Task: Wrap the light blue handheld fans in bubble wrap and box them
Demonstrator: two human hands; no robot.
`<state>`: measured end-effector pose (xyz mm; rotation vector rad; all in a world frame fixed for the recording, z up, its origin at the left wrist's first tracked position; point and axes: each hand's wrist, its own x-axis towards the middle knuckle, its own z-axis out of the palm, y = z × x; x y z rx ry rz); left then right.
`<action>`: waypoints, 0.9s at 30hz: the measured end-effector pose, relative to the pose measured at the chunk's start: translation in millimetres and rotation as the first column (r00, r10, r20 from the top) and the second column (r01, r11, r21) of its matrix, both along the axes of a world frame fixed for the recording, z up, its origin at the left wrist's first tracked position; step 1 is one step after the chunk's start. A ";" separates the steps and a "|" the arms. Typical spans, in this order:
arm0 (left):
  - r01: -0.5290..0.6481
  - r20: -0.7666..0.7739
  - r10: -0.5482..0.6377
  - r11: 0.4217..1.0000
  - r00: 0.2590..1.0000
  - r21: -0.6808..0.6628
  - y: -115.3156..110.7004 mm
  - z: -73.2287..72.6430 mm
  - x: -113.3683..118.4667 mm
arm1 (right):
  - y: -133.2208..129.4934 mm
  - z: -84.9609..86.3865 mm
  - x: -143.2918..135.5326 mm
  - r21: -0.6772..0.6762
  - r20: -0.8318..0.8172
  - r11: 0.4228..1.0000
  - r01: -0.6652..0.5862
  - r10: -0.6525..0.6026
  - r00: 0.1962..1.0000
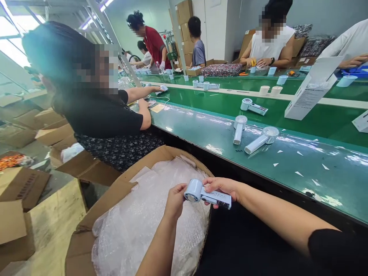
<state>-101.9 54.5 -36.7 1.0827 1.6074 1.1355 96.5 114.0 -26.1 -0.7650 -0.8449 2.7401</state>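
The left hand pinched the round head of a pale-blue handheld fan; the right hand gripped its handle — beneath the left, a carton held clear plastic.

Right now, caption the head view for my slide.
Left hand and right hand hold a pale-blue handheld fan near a carton of translucent plastic wrapping.

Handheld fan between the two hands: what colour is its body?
The handheld fan has a pale blue body, seen best in the head view.
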 end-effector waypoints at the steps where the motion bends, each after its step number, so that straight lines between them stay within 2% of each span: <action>1: -0.049 0.010 0.049 0.999 0.999 0.012 -1.0 1.0 2.1 | -1.5 -0.9 2.4 0.017 0.038 1.000 0.021 -0.022 0.999; 3: -0.138 -0.023 0.140 0.987 0.990 0.079 -4.5 5.7 8.6 | -4.8 0.4 7.7 0.043 0.079 0.997 0.062 -0.065 0.995; 5: -0.138 -0.177 0.181 0.964 0.968 0.228 -10.4 14.8 15.7 | -7.7 5.3 13.3 0.064 0.050 0.994 0.089 -0.092 0.994; 7: 0.003 -0.416 0.182 0.913 0.891 0.407 -17.3 25.6 20.4 | -10.4 12.2 19.4 0.088 0.008 0.990 0.109 -0.110 0.994; 9: 0.211 -0.613 0.186 0.831 0.768 0.516 -23.6 33.5 21.8 | -13.7 19.3 25.7 0.131 0.004 0.980 0.149 -0.151 0.988; 12: 0.405 -0.758 0.245 0.725 0.604 0.557 -31.6 33.1 22.5 | -21.0 28.1 33.1 0.204 0.032 0.952 0.230 -0.241 0.970; 14: 0.423 -0.789 0.305 0.711 0.534 0.562 -36.7 25.9 25.9 | -26.8 32.1 35.4 0.240 0.053 0.933 0.268 -0.288 0.956; 16: 0.362 -0.771 0.375 0.720 0.515 0.592 -40.8 18.9 32.6 | -32.3 35.0 35.5 0.290 0.098 0.908 0.302 -0.342 0.935; 19: 0.290 -0.717 0.401 0.719 0.570 0.632 -43.0 19.6 46.2 | -37.6 37.8 34.5 0.393 0.186 0.869 0.302 -0.396 0.899; 22: 0.407 -0.728 0.292 0.673 0.621 0.617 -41.5 30.7 59.6 | -40.8 37.6 35.1 0.419 0.238 0.887 0.197 -0.316 0.918; 24: 0.540 -0.787 0.196 0.629 0.585 0.558 -40.4 35.0 66.6 | -44.4 34.7 36.7 0.472 0.314 0.873 0.119 -0.293 0.903; 25: 0.596 -0.818 0.144 0.617 0.557 0.514 -39.9 34.9 69.3 | -47.1 32.6 37.6 0.546 0.362 0.834 0.077 -0.318 0.876; 27: 0.630 -0.841 0.054 0.638 0.538 0.444 -38.7 31.6 73.7 | -54.1 29.1 39.6 0.734 0.415 0.679 -0.029 -0.414 0.810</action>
